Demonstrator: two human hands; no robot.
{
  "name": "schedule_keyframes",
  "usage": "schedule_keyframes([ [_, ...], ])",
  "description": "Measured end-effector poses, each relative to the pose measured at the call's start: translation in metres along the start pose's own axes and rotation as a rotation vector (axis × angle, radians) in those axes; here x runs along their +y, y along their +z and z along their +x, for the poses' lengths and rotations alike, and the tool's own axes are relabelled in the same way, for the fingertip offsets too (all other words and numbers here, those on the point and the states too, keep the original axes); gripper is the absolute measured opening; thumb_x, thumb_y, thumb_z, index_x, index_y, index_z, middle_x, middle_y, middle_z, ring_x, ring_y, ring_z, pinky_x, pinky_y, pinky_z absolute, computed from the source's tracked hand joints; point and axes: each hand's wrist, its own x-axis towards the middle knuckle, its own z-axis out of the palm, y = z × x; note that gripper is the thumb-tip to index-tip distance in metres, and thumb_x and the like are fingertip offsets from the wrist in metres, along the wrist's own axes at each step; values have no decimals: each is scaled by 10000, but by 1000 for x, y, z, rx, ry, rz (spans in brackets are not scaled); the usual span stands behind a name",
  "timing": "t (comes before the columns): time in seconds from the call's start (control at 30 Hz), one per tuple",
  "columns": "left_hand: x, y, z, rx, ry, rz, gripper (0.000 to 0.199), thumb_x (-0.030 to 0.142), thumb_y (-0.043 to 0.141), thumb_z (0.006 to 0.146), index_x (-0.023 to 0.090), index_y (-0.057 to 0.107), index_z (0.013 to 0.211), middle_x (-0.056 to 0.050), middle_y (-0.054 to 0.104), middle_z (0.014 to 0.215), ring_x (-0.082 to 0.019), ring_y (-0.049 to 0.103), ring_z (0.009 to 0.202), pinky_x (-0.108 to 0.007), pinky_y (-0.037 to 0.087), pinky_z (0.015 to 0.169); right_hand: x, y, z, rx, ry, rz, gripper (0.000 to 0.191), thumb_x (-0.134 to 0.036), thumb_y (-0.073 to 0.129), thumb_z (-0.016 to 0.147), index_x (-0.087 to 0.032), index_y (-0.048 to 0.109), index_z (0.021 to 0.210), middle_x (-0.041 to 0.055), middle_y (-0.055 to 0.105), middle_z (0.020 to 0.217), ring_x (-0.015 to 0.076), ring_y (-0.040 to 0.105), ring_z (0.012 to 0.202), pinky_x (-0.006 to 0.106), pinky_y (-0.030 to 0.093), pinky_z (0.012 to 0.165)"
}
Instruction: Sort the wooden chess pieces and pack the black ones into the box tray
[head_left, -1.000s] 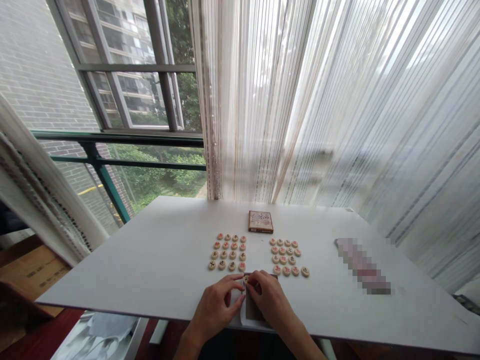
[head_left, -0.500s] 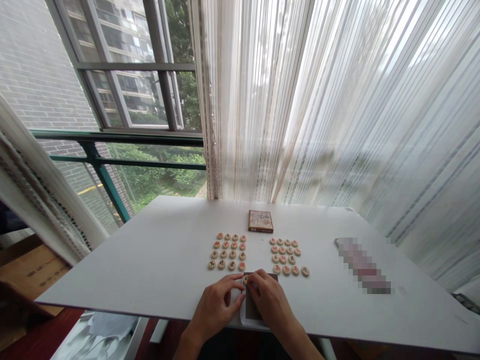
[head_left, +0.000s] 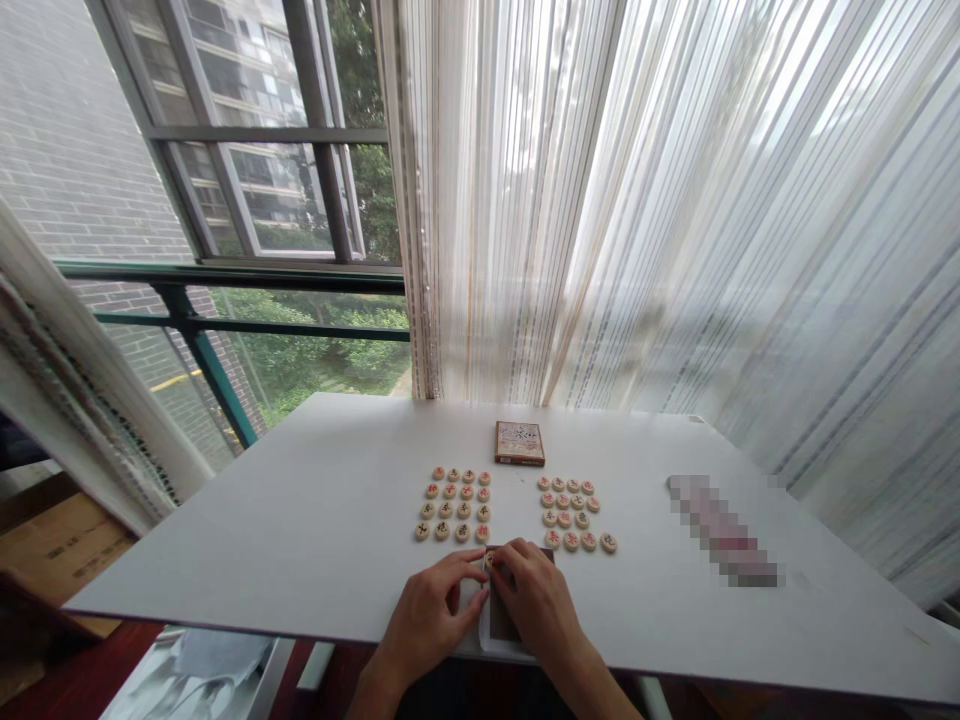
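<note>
A shallow box [head_left: 504, 612] with a brown inside and pale edges lies at the table's near edge, between my hands. At its far left corner sits a round xiangqi piece [head_left: 490, 560] with a dark character. My right hand [head_left: 536, 590] reaches over the box, its thumb and fingertips closed on that piece and covering part of it. My left hand [head_left: 435, 605] is curved beside the box's left edge, thumb and index finger apart, their tips at the edge close to the piece. Whether the left fingertips press on the box or the piece, I cannot tell.
Several xiangqi pieces [head_left: 445, 510] stand in rows left of centre. More pieces [head_left: 564, 519] form rows on the right. A patterned box lid [head_left: 519, 443] lies behind them on the white table [head_left: 315, 530]. A blurred-out object [head_left: 724, 535] rests far right.
Both hands hold nearly the same pose at the box's far left corner. The view has shifted very slightly; the rows of pieces look the same.
</note>
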Motion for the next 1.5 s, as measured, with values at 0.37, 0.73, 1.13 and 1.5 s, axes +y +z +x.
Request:
schedule_keyframes([
  [0.37,-2,1,0,6,4,0,180,249,624,897,304,726,1035,21,695,1286,-197,655,1185,-302,510,1042,0,4,-1,51,-3,-71,114,-133,672,906,-244,670,876,-4,701,901,193,638,880,262,449,768],
  [0.73,-1,0,0,1,7,-10,167,246,624,895,290,729,1017,-2,700,1273,-205,651,1189,-315,503,1048,0,3,-1,63,-58,-104,156,-106,634,927,-243,670,863,-8,712,879,193,615,865,273,450,766],
  [1.13,2,-1,0,28,17,16,147,274,639,875,284,745,977,-11,700,1263,-203,706,1053,-300,567,950,-3,4,0,81,-21,-148,111,-138,718,869,-232,678,827,1,705,837,203,624,841,284,437,760],
  [1.5,1,1,0,25,-8,21,148,286,628,873,278,743,966,-11,698,1259,-118,670,634,-252,589,756,-2,6,0,106,-43,-162,148,-106,670,886,-231,668,806,-6,708,823,198,601,824,286,408,759],
])
